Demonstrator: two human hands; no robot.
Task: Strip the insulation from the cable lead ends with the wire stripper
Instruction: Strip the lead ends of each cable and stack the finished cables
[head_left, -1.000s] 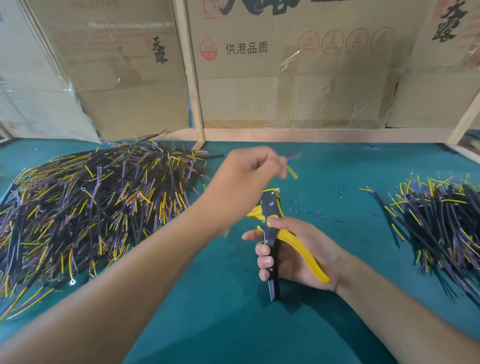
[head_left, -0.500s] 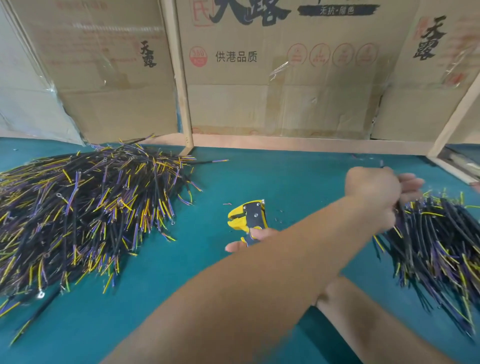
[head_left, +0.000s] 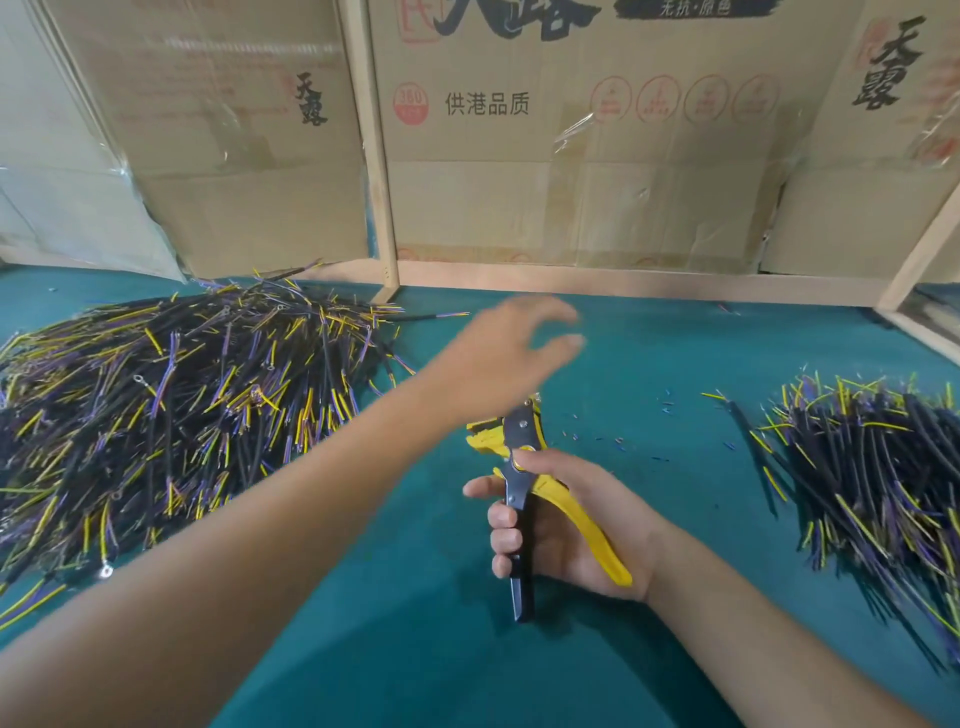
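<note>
My right hand (head_left: 566, 525) grips the yellow-and-black wire stripper (head_left: 519, 467) by its handles, jaws pointing away from me, low over the green table. My left hand (head_left: 509, 358) hovers empty above the table just beyond the stripper's jaws, fingers spread and blurred by motion. A large heap of black cables with yellow and purple leads (head_left: 171, 410) lies at the left. A smaller pile of the same cables (head_left: 878, 467) lies at the right.
Small bits of cut insulation (head_left: 649, 431) are scattered on the green table (head_left: 415, 649) right of the stripper. Cardboard boxes (head_left: 571, 156) and a wooden frame (head_left: 374, 156) wall off the back. A wooden post (head_left: 919, 260) slants at the right edge.
My left hand carried a cable to the right pile, let it go, and has swung back empty toward the middle. My right hand kept its hold on the stripper.
</note>
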